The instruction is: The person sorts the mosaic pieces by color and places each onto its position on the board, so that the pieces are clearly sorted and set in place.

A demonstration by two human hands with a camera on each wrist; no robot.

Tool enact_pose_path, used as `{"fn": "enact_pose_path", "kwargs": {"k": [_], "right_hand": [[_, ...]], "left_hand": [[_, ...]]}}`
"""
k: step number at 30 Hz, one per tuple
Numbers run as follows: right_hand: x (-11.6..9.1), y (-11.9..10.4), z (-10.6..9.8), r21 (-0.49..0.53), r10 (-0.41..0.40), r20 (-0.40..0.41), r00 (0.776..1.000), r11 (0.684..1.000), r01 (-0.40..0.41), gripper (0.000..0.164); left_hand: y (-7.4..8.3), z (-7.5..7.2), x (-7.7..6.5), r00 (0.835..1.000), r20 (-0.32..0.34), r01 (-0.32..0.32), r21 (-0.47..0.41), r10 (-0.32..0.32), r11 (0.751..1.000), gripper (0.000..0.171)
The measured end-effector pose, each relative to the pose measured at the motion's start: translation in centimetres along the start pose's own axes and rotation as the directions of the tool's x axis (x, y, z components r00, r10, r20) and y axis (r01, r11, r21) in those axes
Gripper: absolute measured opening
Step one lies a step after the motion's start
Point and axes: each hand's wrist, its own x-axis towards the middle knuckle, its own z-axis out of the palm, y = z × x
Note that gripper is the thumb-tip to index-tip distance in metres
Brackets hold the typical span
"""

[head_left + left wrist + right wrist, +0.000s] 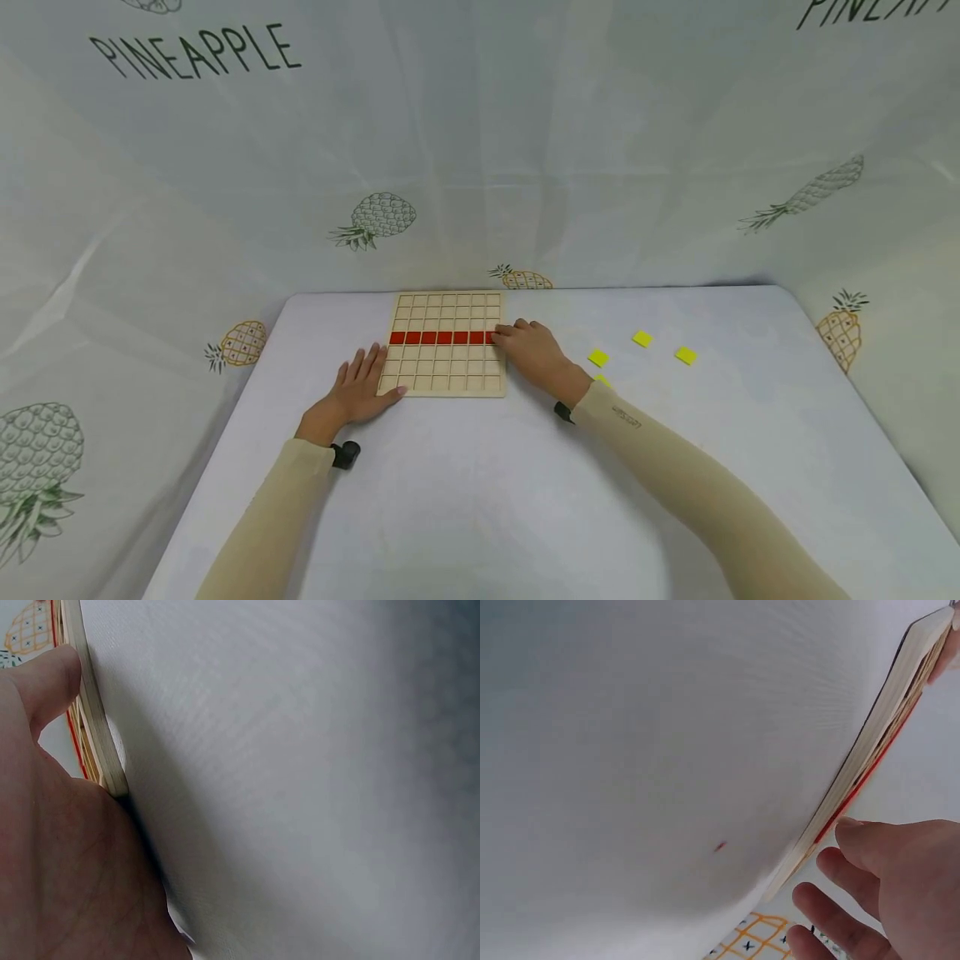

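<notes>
Far on the table (480, 500) lies a pale gridded board (442, 367) with one red row (445, 337). The left hand (356, 393), fingers apart, rests at its corner; the right hand (536, 352) touches the row's right end; whether its fingers pinch, I cannot tell.

Beige sleeves (273, 525), the right one printed, meet black wrist devices (346, 455).

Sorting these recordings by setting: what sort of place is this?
Probably a staged tabletop recording area: a white table, pineapple-print sheeting behind and beside it, and a pale grid board with yellow tiles nearby.
</notes>
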Motion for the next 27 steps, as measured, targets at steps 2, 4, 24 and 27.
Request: {"fn": "enact_pose_path", "kwargs": {"k": [2,4,24,27], "right_hand": [[-0.7,0.3,-0.3,0.022,0.009,-0.008,1.000,1.000,-0.009,0.036],[-1.5,0.7,-0.6,0.034,0.021,-0.011,1.000,0.999,-0.021,0.034],[-11.3,7.3,-0.6,0.153,0.110,-0.118,0.987,0.984,-0.092,0.046],[-12.6,8.0,-0.6,0.164,0.126,-0.112,0.986,0.981,-0.107,0.048]], "left_hand": [[-0.2,0.1,0.1,1.000,0.003,0.002,0.009,-0.002,1.000,0.102],[-0.3,0.2,0.3,1.000,0.002,0.002,0.016,-0.002,1.000,0.103],[-0.5,0.2,0.5,1.000,0.018,0.009,0.024,-0.009,1.000,0.107],[-0.4,0.2,0.4,1.000,0.015,0.006,0.018,-0.006,1.000,0.108]]}}
